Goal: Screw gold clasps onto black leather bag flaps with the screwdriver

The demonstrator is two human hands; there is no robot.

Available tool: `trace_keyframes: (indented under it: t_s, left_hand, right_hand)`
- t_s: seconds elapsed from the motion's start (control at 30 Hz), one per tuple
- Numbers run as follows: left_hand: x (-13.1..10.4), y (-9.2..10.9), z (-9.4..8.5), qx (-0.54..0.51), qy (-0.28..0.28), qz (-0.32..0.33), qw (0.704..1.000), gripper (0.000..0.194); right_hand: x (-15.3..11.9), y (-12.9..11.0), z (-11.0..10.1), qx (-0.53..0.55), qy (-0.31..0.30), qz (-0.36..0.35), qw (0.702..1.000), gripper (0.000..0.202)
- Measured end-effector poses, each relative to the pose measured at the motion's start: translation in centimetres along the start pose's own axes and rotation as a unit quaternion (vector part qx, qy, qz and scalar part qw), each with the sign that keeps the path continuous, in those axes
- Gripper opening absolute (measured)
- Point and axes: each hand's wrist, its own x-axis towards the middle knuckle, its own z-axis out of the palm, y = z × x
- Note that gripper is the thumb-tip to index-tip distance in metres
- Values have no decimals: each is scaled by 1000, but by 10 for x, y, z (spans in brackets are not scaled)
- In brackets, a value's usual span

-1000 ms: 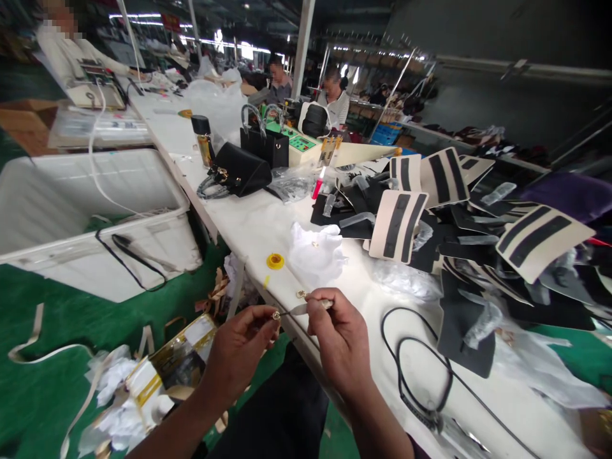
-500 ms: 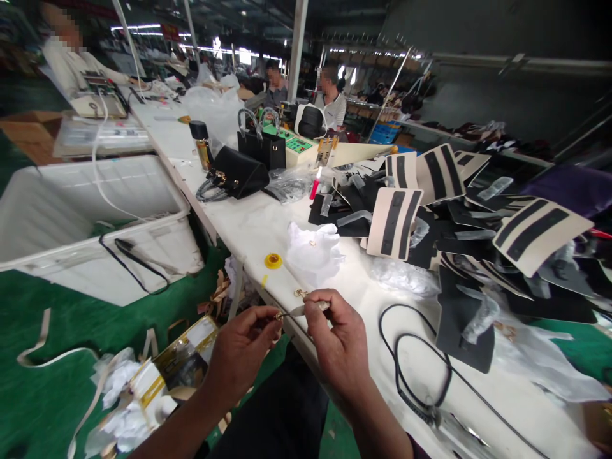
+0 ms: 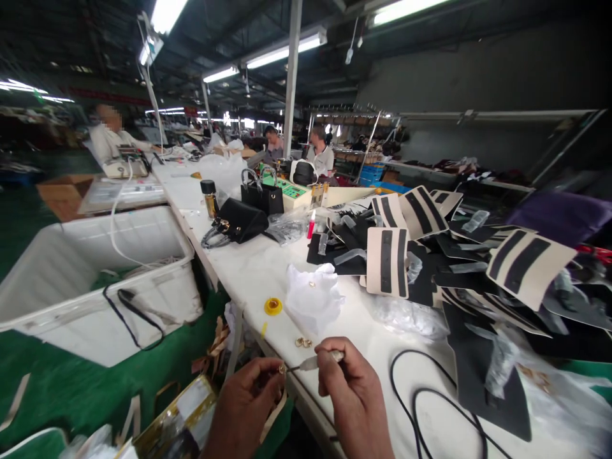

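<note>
Near the table's front edge, my left hand (image 3: 251,401) pinches a small gold-coloured metal piece (image 3: 282,368) between thumb and fingertips. My right hand (image 3: 351,395) grips the pale handle of a thin pointed tool (image 3: 308,364), whose tip meets the gold piece. Just beyond the hands, several gold rings (image 3: 303,343) lie on the white table (image 3: 239,275). A round yellow dish (image 3: 273,306) and crumpled white paper (image 3: 313,299) with a small gold piece on it are farther back.
Striped beige and black panels (image 3: 387,261) are piled at right. A black cable (image 3: 415,389) coils at lower right. Black handbags (image 3: 241,220) and a green machine (image 3: 291,189) stand farther back. A white bin (image 3: 109,319) is at left. Several people sit beyond.
The view has tilted upward, so the hands and table things sit lower in the picture. Both hands keep their holds, with the tool tip still at the gold piece.
</note>
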Motion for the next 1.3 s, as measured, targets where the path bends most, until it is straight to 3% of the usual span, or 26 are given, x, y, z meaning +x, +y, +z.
trace_keyframes:
  t_s: [0.1, 0.23, 0.4, 0.6, 1.03, 1.2, 1.3]
  left_hand:
    - [15, -4, 6, 35, -11, 7, 999, 40]
    - [39, -2, 13, 136, -50, 43, 989, 30]
    - [65, 11, 19, 284, -124, 137, 941, 26]
    - [89, 19, 27, 399, -175, 144, 888, 26]
    - [127, 35, 30, 590, -140, 126, 785, 28]
    - [130, 70, 32, 618, -117, 156, 761, 13]
    - [146, 88, 52, 581, -108, 224, 775, 15]
  right_hand:
    - [6, 9, -13, 56, 48, 40, 996, 42]
    - [24, 40, -39, 117, 89, 63, 987, 38]
    - [42, 74, -67, 243, 157, 85, 953, 30]
    - [46, 95, -81, 296, 188, 121, 928, 28]
    - [47, 102, -80, 330, 173, 151, 916, 34]
    - [45, 97, -83, 330, 181, 140, 916, 32]
    - [46, 94, -82, 337, 182, 143, 913, 32]
